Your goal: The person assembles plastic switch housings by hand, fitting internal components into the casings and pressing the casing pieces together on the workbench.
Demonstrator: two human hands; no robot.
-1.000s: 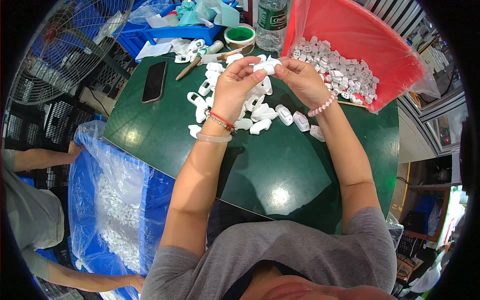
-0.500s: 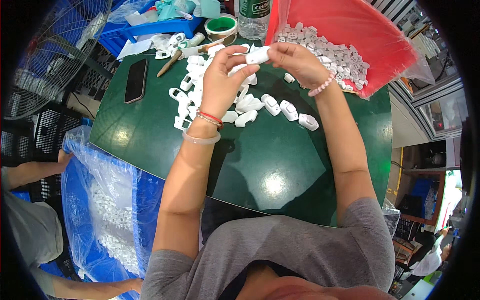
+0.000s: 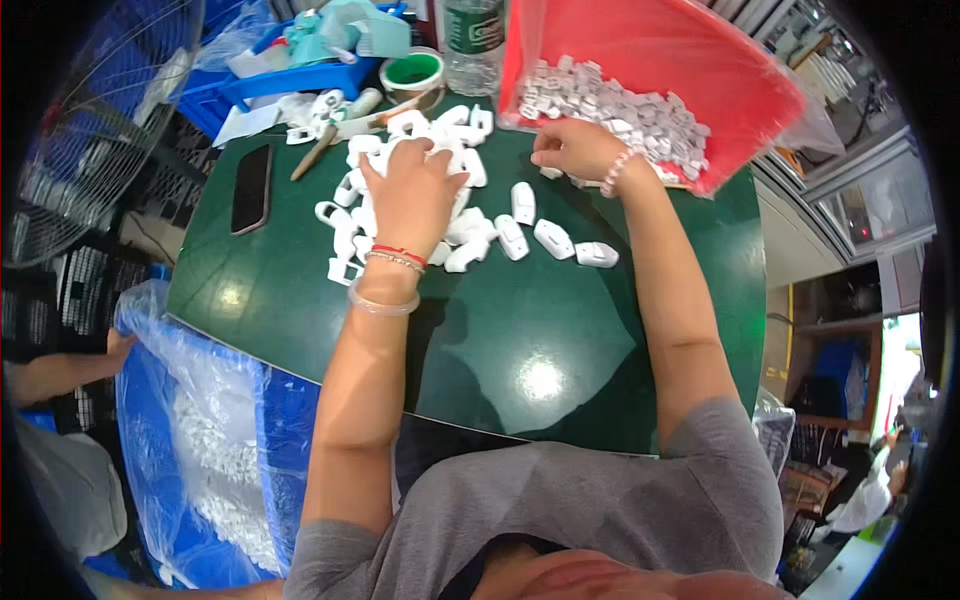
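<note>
Fingers spread, my left hand (image 3: 415, 190) reaches palm-down over a heap of white plastic casings (image 3: 470, 225) on the green table. I cannot make out any casing gripped in it. My right hand (image 3: 580, 150) is beside the front of the red bin (image 3: 650, 40), thumb and fingers curled together. Whatever is between those fingertips, if anything, is hidden. Just under them a small white piece (image 3: 549, 173) lies on the table. Between my hands, apart from the heap, several white casings lie in a loose curve, among them an upright-lying casing (image 3: 523, 203) and a sideways casing (image 3: 597, 254).
Small grey-white parts (image 3: 610, 100) fill the red bin's bottom. A phone (image 3: 252, 190), a wooden-handled tool (image 3: 315, 153), a tape roll (image 3: 412, 70) and a bottle (image 3: 473, 50) surround the heap. At lower left, another person's hand (image 3: 120, 345) touches a plastic-lined blue crate (image 3: 290, 430).
Both hands held one white casing together; now it lies with the loose ones. My left hand has gone down onto the heap, my right toward the small piece by the bin.
</note>
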